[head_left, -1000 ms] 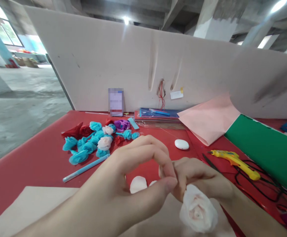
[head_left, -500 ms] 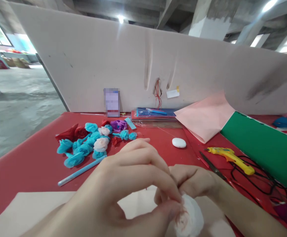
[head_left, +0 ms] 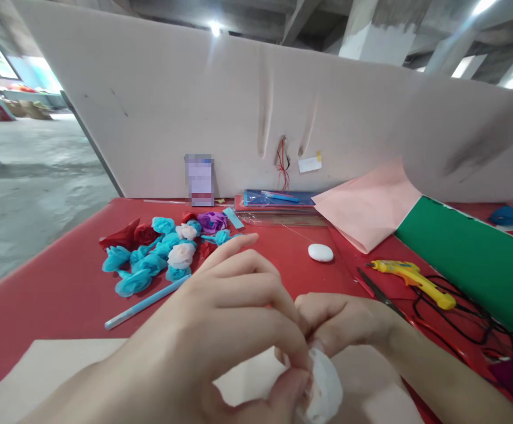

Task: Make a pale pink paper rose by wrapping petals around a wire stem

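A white paper flower with rolled petals is held low in front of me, over a pale paper sheet. My left hand pinches the flower's near side between thumb and index finger, the other fingers bent above. Closed around the flower's far side, my right hand touches the left fingertips; its own fingertips are mostly hidden. Beyond the left hand lies a pile of blue paper flowers, with white flowers, a purple flower and red ones among them.
A blue tube-like pen lies left of my hands. To the right are scissors, a yellow glue gun with black cord, and a green board beside pink paper. A white oval case sits ahead. A phone leans on the upright panel.
Both hands stay on the white flower. The flower and the left fingertips have shifted slightly left, and the flower has turned so that its rolled centre shows less.
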A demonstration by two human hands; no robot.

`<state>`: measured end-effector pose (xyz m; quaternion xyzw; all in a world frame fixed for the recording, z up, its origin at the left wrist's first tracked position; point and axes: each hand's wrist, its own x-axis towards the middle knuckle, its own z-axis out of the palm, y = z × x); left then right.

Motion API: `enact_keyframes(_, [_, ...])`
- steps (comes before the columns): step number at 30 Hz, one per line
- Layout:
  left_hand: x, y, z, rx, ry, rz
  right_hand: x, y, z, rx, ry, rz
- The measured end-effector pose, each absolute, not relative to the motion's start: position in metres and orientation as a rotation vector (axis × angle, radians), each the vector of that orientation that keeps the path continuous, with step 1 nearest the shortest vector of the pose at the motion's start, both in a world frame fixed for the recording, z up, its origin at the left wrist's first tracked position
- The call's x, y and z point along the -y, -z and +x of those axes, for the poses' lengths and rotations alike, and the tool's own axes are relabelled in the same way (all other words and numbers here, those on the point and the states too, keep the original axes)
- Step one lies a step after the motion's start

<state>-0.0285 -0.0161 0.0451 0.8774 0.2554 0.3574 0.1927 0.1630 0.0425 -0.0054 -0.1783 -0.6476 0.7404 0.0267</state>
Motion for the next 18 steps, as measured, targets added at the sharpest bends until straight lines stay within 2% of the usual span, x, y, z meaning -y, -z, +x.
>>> enact_keyframes(7, [0.014,-0.041,-0.027,-0.764,-1.132,2.483,-0.042,0.000,0.164,1.989,-2.200,-0.215])
enact_keyframes(11, [0.015,-0.042,-0.026,-0.896,-1.201,2.407,-0.046,-0.006,0.165,2.087,-1.935,-0.032])
enact_keyframes(18, [0.024,-0.050,-0.029,-0.913,-1.143,2.380,-0.045,-0.005,0.170,2.074,-1.629,-0.160])
